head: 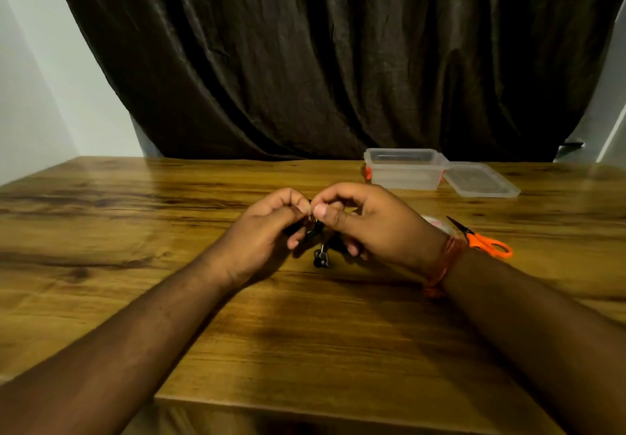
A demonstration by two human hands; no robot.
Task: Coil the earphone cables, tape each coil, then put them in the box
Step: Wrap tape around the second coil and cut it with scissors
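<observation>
From the head view, we see both hands meeting over the middle of the wooden counter (135,218). The left hand (267,231) has its fingers curled in, pinching a black earphone cable (316,228) at the top of the bundle. The right hand (369,224) faces it, thumb and forefinger pressed on the same bundle, the fingertips of the two hands nearly touching. Below and between the hands, the earbuds (321,258) hang from the cable, close above the counter; we cannot tell whether they touch it. How much of the cable is coiled is hidden by the fingers.

Beyond the right hand, farther from us, stands a clear plastic box (404,169) with orange clips, open. Its lid (481,180) lies flat just to the right of it, touching or nearly so. Just behind the right wrist, which wears an orange thread band (443,265), lie orange-handled scissors (484,240). Something pale and roundish (433,223) sits between that wrist and the scissors, too blurred to name. A dark curtain (321,55) hangs behind the counter.
</observation>
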